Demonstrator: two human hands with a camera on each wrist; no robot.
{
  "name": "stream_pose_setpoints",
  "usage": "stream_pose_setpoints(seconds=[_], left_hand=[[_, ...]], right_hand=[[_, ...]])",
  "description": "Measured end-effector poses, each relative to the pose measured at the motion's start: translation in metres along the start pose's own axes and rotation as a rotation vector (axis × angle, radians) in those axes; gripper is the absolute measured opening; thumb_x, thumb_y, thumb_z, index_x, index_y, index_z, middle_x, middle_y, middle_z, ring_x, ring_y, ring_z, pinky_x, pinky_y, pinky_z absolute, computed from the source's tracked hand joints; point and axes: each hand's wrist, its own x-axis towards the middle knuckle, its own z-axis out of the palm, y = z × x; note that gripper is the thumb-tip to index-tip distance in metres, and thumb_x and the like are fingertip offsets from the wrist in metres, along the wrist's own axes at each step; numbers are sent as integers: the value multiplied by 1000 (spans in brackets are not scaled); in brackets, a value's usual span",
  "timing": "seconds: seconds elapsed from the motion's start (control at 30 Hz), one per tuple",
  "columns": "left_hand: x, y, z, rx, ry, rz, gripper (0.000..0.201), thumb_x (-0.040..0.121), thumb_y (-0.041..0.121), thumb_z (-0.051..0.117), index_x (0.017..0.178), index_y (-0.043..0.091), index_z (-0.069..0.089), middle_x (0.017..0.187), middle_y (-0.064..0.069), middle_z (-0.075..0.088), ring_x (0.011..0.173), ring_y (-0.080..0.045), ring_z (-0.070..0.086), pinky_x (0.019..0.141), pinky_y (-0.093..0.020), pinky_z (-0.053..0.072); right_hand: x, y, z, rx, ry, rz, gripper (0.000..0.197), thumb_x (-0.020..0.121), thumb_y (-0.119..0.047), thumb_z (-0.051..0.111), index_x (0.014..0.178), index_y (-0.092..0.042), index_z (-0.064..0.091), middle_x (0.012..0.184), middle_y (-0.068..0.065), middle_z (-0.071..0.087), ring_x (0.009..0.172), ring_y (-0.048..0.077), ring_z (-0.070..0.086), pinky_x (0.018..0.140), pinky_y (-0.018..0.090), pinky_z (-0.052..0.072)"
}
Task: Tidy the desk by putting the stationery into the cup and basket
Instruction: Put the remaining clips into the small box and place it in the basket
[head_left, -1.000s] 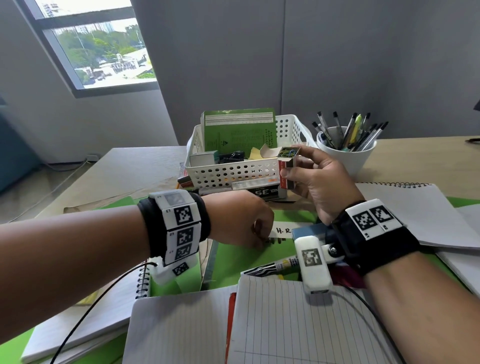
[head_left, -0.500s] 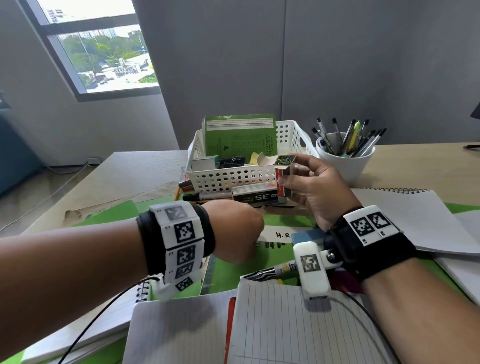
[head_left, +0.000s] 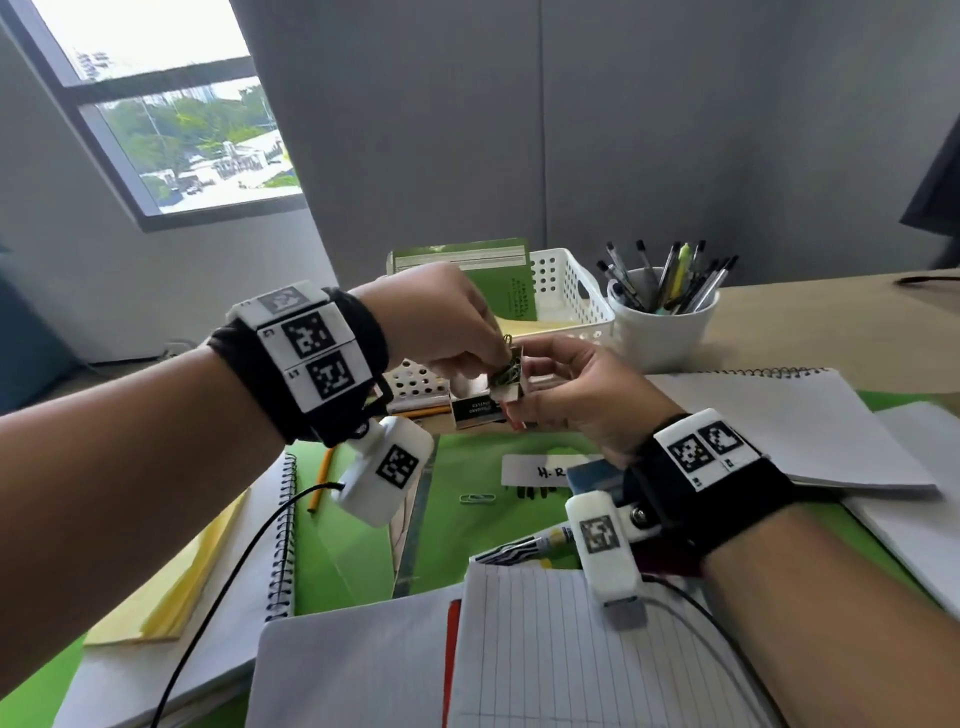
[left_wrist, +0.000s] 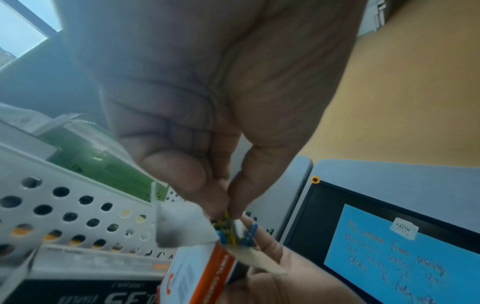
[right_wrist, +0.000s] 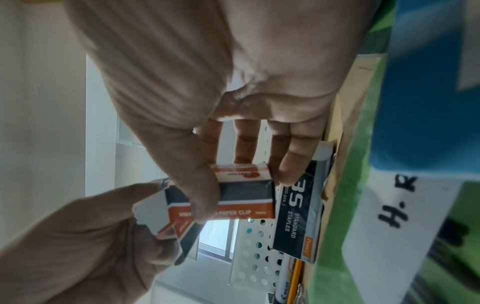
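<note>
Paper clips (head_left: 508, 370) (apparently several) pinched by left hand (head_left: 447, 322) over right hand (head_left: 582, 395)-gripped box (right_wrist: 244, 193).

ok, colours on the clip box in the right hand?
Orange, white and dark grey paper clip box; clearest in the right wrist view.

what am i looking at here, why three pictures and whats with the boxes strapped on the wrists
No machine here: a person is tidying a desk with bare hands. The strapped boxes are small cameras. One picture comes from a head camera looking down; the other two look along each hand from the wrists. The right hand holds an open paper clip box, thumb on one side, fingers on the other. The left hand pinches coloured paper clips at the box's open top. Behind stand a white basket and a cup full of pens. Notebooks, a staples box and one loose clip lie on the desk.
</note>
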Motion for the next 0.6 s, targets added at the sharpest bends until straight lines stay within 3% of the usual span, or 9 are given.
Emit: stream_pose_setpoints(seconds=[0.2,0.33,0.47,0.6], left_hand=[[-3,0,0,-44,61,26,22,78,27,88,86,11,76,74,-3,78,63,-11,71,69,-27,62],[-4,-3,-5,-39,69,48,15,84,30,83,86,15,80,74,-2,78,60,-7,70,64,-22,59],[-2,-7,-8,-137,132,60,7,87,17,80,89,11,78,80,-7,79,66,-11,73,63,-23,59],[-4,-10,-7,-86,31,103,9,85,11,80,90,19,81,83,-2,79,74,-13,74,77,-31,63]], right_hand=[[0,-1,0,-13,1,5,52,75,15,77,121,-9,68,120,24,68,93,32,72,90,55,58],[0,-1,1,9,18,-8,50,74,15,77,115,-12,72,110,13,70,92,33,72,94,64,53],[-1,-2,2,18,21,-14,50,73,15,76,116,-12,71,111,13,68,93,31,73,94,65,53],[0,-1,2,21,39,-12,50,74,15,76,118,-9,70,110,14,68,92,34,71,93,70,50]])
